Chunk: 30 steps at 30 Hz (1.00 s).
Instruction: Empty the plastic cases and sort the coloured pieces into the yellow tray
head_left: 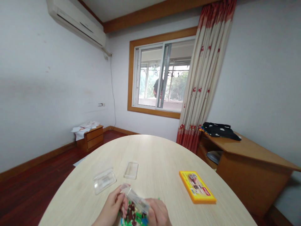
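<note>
A clear plastic bag stretches between my two hands above the table's near edge. The fingers of my left hand pinch its left end, while my right hand grips the right end. Below and between the hands lie many small building-block pieces, in green, brown, blue and cream. Whether some of them are still inside the bag I cannot tell. Beyond my left hand, a clear plastic case and a smaller clear plastic lid or tray rest on the table.
On the right of the round pale table lies a yellow box with a printed picture. A wooden desk with dark cloth stands at the right. A low cabinet with papers stands back left. Outside the window is a person.
</note>
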Each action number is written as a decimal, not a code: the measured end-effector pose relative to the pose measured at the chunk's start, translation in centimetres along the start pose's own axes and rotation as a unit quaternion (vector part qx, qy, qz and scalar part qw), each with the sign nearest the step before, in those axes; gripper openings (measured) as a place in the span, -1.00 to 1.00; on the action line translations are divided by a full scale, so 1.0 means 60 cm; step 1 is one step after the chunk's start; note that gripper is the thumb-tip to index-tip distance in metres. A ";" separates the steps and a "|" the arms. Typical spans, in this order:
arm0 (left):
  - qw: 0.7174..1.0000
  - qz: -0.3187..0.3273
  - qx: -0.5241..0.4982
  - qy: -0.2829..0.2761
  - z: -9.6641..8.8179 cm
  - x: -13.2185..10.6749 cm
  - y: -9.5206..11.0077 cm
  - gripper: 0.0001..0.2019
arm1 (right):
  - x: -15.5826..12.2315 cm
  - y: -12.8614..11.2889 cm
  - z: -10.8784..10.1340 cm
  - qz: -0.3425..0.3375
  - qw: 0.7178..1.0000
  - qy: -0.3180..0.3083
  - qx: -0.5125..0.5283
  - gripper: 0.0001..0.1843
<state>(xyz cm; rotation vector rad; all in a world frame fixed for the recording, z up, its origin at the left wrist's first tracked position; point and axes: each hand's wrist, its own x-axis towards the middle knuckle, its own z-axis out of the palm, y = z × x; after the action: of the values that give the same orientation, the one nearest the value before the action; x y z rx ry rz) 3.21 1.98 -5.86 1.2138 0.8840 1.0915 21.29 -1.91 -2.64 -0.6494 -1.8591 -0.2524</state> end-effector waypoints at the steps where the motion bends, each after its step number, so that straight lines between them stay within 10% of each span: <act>1: 1.000 0.001 -0.002 0.003 0.000 0.001 -0.001 -0.29 | 0.003 -0.002 0.000 -0.010 1.000 0.004 0.000 -0.61; 17: 0.981 0.110 0.092 0.131 -0.011 -0.004 0.032 -0.47 | -0.019 0.015 0.015 -0.080 0.995 -0.052 0.041 -0.58; 30: 0.989 0.061 0.034 0.133 0.014 -0.011 0.049 -0.42 | -0.004 0.035 -0.006 0.151 0.983 -0.060 -0.090 -0.67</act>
<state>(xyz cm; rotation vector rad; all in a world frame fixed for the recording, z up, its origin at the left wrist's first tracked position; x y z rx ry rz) 3.32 1.14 -2.84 1.2080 1.0675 1.3525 22.80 -0.40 -3.00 -1.0816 -1.8348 -0.1863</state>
